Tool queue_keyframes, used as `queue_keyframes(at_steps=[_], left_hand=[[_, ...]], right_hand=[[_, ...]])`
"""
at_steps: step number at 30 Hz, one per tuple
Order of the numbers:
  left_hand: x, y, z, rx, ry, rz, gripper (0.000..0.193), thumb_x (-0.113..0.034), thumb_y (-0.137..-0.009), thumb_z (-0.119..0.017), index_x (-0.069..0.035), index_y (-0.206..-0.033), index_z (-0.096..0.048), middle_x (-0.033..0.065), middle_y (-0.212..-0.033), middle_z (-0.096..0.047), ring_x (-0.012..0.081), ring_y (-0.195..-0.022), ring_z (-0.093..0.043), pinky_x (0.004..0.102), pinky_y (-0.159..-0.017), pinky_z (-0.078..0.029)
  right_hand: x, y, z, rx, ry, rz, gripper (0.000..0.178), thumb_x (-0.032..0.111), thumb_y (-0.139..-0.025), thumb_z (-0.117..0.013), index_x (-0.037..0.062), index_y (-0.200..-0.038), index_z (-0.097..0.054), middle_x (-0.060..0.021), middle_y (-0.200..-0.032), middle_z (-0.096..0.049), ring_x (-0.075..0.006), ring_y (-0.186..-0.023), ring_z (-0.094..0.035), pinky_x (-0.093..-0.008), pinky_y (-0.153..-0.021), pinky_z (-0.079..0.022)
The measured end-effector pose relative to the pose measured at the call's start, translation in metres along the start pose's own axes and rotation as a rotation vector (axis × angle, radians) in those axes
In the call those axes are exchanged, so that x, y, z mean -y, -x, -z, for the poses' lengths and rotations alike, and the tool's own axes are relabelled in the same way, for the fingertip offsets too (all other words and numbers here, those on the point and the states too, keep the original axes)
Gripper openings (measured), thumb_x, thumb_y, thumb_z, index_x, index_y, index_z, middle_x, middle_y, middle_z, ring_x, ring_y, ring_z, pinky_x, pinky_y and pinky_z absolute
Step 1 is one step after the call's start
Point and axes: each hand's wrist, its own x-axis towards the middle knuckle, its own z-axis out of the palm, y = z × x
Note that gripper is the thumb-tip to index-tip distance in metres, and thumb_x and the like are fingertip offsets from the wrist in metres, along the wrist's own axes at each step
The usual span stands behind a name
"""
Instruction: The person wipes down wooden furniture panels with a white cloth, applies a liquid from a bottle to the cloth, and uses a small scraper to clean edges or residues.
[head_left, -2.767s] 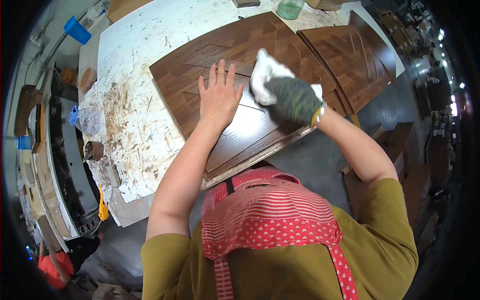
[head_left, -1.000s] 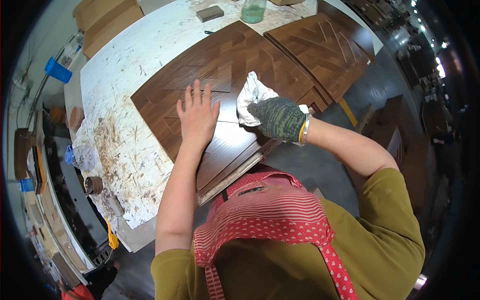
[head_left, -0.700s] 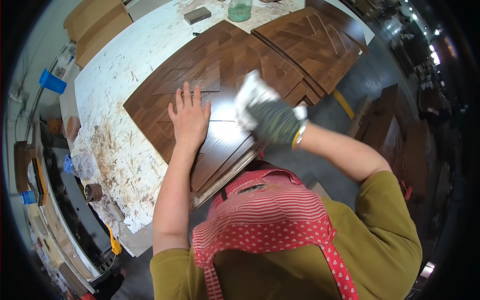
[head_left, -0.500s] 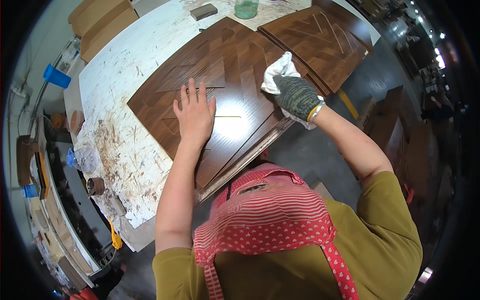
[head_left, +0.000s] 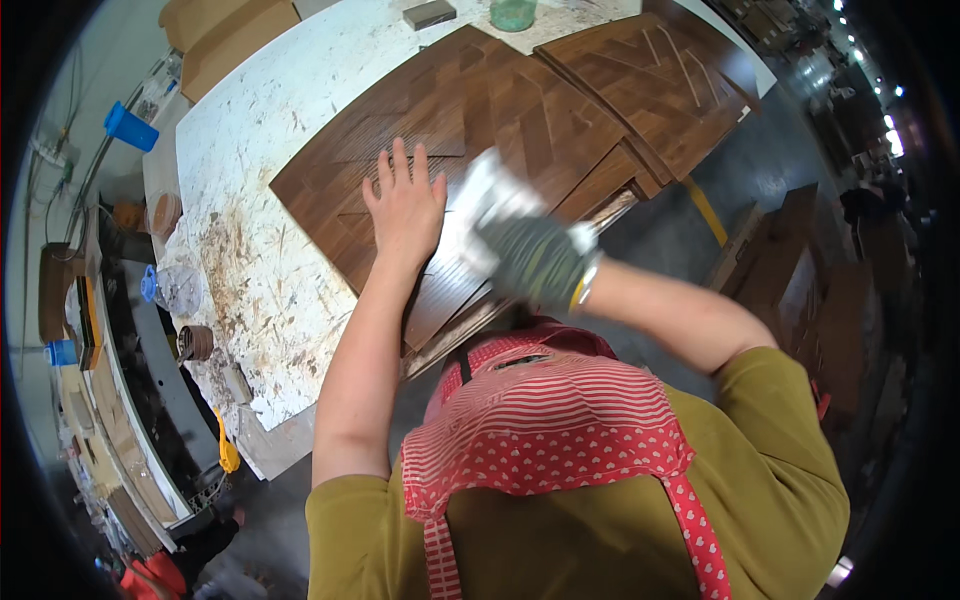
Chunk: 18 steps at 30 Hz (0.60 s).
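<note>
A dark brown wood panel [head_left: 500, 110] with a herringbone pattern lies on the paint-stained white table [head_left: 250, 150]. My bare left hand [head_left: 408, 212] rests flat on it, fingers spread. My right hand [head_left: 535, 258], in a dark grey-green knit glove, is closed on a white cloth [head_left: 492, 195] over the panel's near part, just right of my left hand. Motion blurs the glove and the cloth. A second brown patterned panel [head_left: 660, 90] lies beside the first at the far right.
At the table's far side stand a small grey-brown block [head_left: 430, 14] and a greenish glass jar [head_left: 513, 14]. An open cardboard box [head_left: 225, 45] is at the far left, with a blue cup [head_left: 131, 127] nearer. Brown boards [head_left: 790, 250] stand off to the right.
My right hand has swept the cloth leftward across the panel, from its right edge to near my left hand. My left hand keeps its place on the panel while the whole view shifts slightly.
</note>
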Motion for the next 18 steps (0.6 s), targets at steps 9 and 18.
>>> queue_keyframes(at_steps=[9,18], left_hand=[[-0.002,0.007,0.004,-0.014,-0.046,0.045,0.051,-0.036,-0.097,-0.037,-0.008,-0.140,-0.035,0.0163,-0.148,-0.027,0.0342,-0.135,-0.027,0.0567,-0.105,-0.024],[-0.001,0.011,0.003,-0.025,-0.014,0.038,0.049,-0.036,-0.096,-0.038,-0.009,-0.138,-0.038,0.0168,-0.147,-0.029,0.0340,-0.135,-0.027,0.0562,-0.104,-0.024]], right_hand=[[0.003,-0.029,0.062,0.577,0.131,-0.243,0.022,0.023,-0.088,-0.050,0.0054,-0.089,-0.063,-0.0143,-0.076,-0.066,-0.0275,-0.074,-0.065,-0.0390,-0.073,-0.051],[-0.071,0.001,0.091,0.128,0.026,-0.607,0.032,0.030,-0.092,-0.043,0.0026,-0.096,-0.058,-0.0185,-0.086,-0.062,-0.0342,-0.082,-0.058,-0.0400,-0.080,-0.045]])
